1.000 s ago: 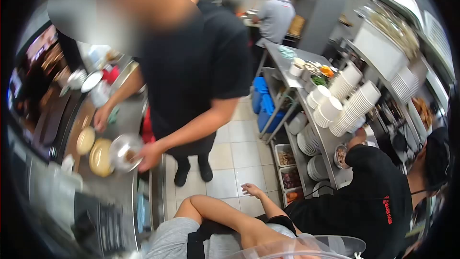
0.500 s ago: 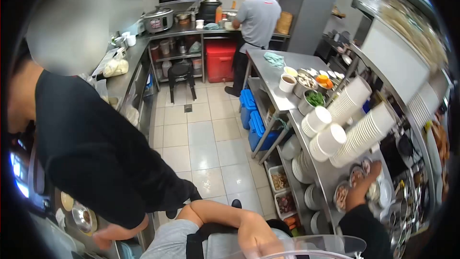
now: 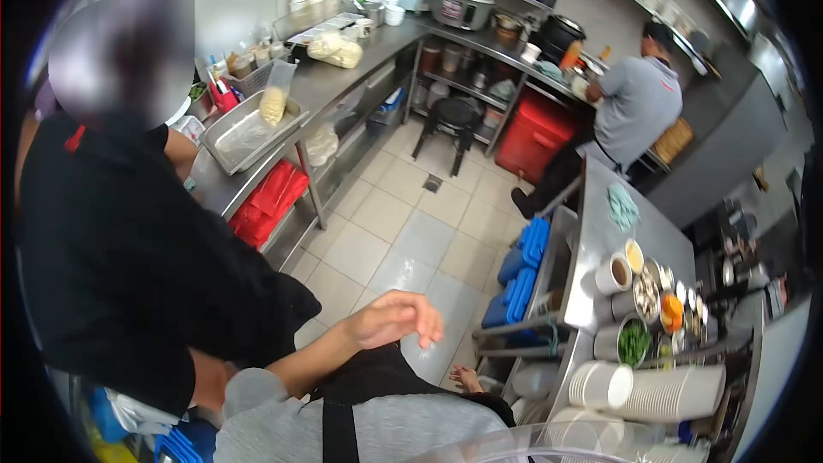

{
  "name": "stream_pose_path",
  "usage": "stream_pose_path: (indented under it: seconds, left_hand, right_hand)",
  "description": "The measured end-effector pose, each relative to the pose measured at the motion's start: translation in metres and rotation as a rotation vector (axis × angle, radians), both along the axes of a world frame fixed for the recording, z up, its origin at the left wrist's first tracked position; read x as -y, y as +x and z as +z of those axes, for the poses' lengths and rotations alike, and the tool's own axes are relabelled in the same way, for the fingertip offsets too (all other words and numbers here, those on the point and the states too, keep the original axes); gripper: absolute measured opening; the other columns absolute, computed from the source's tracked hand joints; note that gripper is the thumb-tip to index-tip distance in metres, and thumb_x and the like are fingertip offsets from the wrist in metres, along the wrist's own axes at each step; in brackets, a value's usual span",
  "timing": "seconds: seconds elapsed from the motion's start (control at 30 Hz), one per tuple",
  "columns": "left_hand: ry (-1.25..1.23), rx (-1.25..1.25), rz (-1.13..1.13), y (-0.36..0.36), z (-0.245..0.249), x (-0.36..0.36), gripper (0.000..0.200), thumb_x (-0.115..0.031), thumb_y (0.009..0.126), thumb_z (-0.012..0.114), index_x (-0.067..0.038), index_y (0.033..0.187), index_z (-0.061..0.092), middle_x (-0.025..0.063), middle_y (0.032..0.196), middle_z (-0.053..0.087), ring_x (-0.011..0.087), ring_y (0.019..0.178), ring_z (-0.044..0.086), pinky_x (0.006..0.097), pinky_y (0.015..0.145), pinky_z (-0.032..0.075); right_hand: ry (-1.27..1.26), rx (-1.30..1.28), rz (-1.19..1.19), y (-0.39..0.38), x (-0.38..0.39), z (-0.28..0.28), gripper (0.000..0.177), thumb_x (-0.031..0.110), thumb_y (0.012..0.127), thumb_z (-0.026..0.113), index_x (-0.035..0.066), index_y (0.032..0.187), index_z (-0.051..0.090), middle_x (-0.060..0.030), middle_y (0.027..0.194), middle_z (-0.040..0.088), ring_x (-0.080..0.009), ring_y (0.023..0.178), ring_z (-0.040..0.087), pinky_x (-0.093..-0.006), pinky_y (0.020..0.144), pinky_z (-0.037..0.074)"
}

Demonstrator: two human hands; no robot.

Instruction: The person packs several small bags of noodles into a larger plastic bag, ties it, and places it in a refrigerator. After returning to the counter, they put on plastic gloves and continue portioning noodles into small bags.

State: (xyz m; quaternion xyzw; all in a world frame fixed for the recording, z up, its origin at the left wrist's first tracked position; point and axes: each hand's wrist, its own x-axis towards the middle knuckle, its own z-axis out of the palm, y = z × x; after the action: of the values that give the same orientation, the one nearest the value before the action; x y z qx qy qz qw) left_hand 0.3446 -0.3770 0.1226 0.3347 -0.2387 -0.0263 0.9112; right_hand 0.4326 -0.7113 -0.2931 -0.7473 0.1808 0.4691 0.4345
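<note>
My left hand [image 3: 396,319] is raised in front of my black apron, above the tiled floor. Its fingers are slightly bent and apart, and nothing is in it. Lower and to the right, partly cut off by my body, is my right hand [image 3: 467,378]. Its visible fingers are spread and hold nothing. It is close to the lower shelf of the right-hand counter. Stacked white bowls [image 3: 600,384] stand on that counter, near a metal pot of chopped greens [image 3: 633,343] and a cup of brown sauce [image 3: 613,274].
A person in black [image 3: 111,266] stands close on my left. Another person in grey [image 3: 639,99] works at the far counter. Along the floor are a black stool [image 3: 450,124], a red cooler [image 3: 536,133] and blue-lidded bins [image 3: 513,296]. A metal tray [image 3: 249,133] rests on the left counter.
The view has turned left, bringing the left counter in. My left arm has risen forward with its hand now visible. A black-sleeved arm at the right-hand bowls is out of view.
</note>
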Motion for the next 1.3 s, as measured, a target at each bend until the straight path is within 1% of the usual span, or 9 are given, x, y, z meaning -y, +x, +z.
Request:
stream_pose_path:
  seconds: [0.13,0.27,0.53,0.83,0.9,0.97,1.0,1.03,1.3]
  left_hand:
    - [-0.143,-0.114,0.268,0.029,-0.034,-0.047,0.027,-0.032,0.091,0.048,-0.006,0.086,0.055,0.0086,0.081,0.056,0.0224,0.091,0.052,0.0392,0.089,0.039]
    - [-0.222,0.033,0.371,0.083,-0.025,-0.079,0.027,-0.031,0.091,0.047,-0.005,0.087,0.054,0.0097,0.083,0.055,0.0223,0.089,0.051,0.0379,0.089,0.04]
    - [-0.058,0.107,0.191,0.179,0.004,-0.132,0.031,-0.036,0.091,0.048,-0.006,0.086,0.055,0.0092,0.08,0.058,0.0207,0.082,0.053,0.0383,0.084,0.039]
    - [-0.271,-0.587,0.68,0.24,-0.055,-0.223,0.02,-0.022,0.092,0.046,-0.004,0.095,0.055,0.0093,0.093,0.06,0.0193,0.092,0.057,0.0348,0.085,0.043]
    - [-0.447,-0.669,0.844,0.247,-0.063,-0.243,0.023,-0.024,0.092,0.046,-0.005,0.102,0.055,0.0087,0.1,0.06,0.0193,0.095,0.056,0.0357,0.087,0.043]
    - [-0.429,-0.656,0.974,0.242,-0.064,-0.265,0.036,-0.024,0.092,0.047,-0.007,0.123,0.047,0.0075,0.117,0.054,0.0196,0.106,0.052,0.037,0.091,0.042]
    - [-0.435,-0.664,1.067,0.24,-0.059,-0.275,0.039,-0.024,0.092,0.047,-0.007,0.127,0.045,0.0074,0.121,0.051,0.0196,0.109,0.051,0.0373,0.092,0.041]
    - [-0.442,-0.667,1.158,0.237,-0.056,-0.285,0.042,-0.024,0.091,0.047,-0.008,0.13,0.042,0.0074,0.125,0.049,0.0197,0.112,0.049,0.0376,0.093,0.041]
    - [0.254,-1.038,2.251,0.117,-0.089,-0.398,0.056,-0.023,0.087,0.059,-0.005,0.135,0.036,0.0126,0.138,0.037,0.0272,0.128,0.034,0.0384,0.102,0.029]
  right_hand:
    - [0.209,0.102,0.102,0.075,-0.008,-0.049,0.039,0.041,0.087,0.053,0.01,0.111,0.056,-0.0049,0.097,0.064,-0.0157,0.083,0.062,-0.0407,0.074,0.043]
    - [0.073,-0.014,0.12,0.13,-0.044,-0.033,0.043,0.043,0.086,0.054,0.009,0.112,0.055,-0.0061,0.097,0.064,-0.0165,0.084,0.062,-0.0403,0.074,0.043]
    - [0.0,-0.102,0.149,0.237,-0.116,-0.014,0.052,0.049,0.083,0.055,0.006,0.113,0.055,-0.0083,0.097,0.064,-0.0181,0.086,0.061,-0.0395,0.072,0.043]
    - [0.019,-0.171,0.461,0.481,-0.217,-0.093,0.062,0.055,0.079,0.056,0.004,0.115,0.054,-0.0109,0.098,0.063,-0.02,0.088,0.061,-0.0385,0.071,0.043]
    - [0.051,0.252,0.489,0.475,-0.359,0.055,0.085,0.067,0.07,0.058,-0.001,0.121,0.05,-0.0162,0.102,0.061,-0.025,0.095,0.059,-0.0382,0.073,0.044]
    - [0.178,0.308,0.723,0.498,-0.482,0.1,0.103,0.066,0.069,0.061,-0.008,0.134,0.031,-0.0241,0.117,0.053,-0.0287,0.11,0.052,-0.0362,0.084,0.044]
    - [0.29,0.358,0.791,0.504,-0.543,0.102,0.107,0.065,0.071,0.061,-0.007,0.138,0.019,-0.0251,0.134,0.039,-0.0332,0.125,0.038,-0.0448,0.095,0.036]
    - [0.41,0.344,0.811,0.483,-0.598,0.165,0.105,0.057,0.072,0.065,-0.01,0.138,0.016,-0.0295,0.133,0.038,-0.0338,0.125,0.038,-0.039,0.102,0.031]
    - [0.987,0.58,1.224,0.31,-0.881,0.283,0.118,0.055,0.064,0.073,-0.006,0.14,0.008,-0.0276,0.145,0.011,-0.0321,0.138,0.009,-0.0404,0.11,0.012]
